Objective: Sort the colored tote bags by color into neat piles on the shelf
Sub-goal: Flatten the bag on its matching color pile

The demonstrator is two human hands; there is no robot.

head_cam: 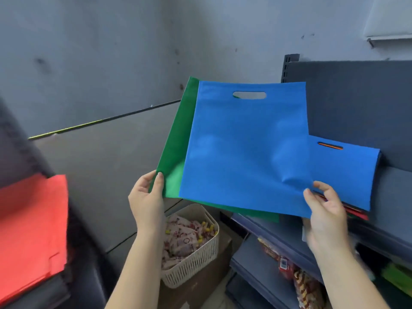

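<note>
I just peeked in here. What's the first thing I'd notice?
A big blue bag held up in the middle, with a green bag peeking out behind it on the left. A bright red pile sits at the far left, and a white basket stands below the hands.

A grey, stained wall [100,52] met a second wall at a corner. Dark grey metal shelving [356,103] stood on the right (its slotted upright showing). Below sat a cream plastic basket [196,259] on a cardboard box [207,284].
</note>
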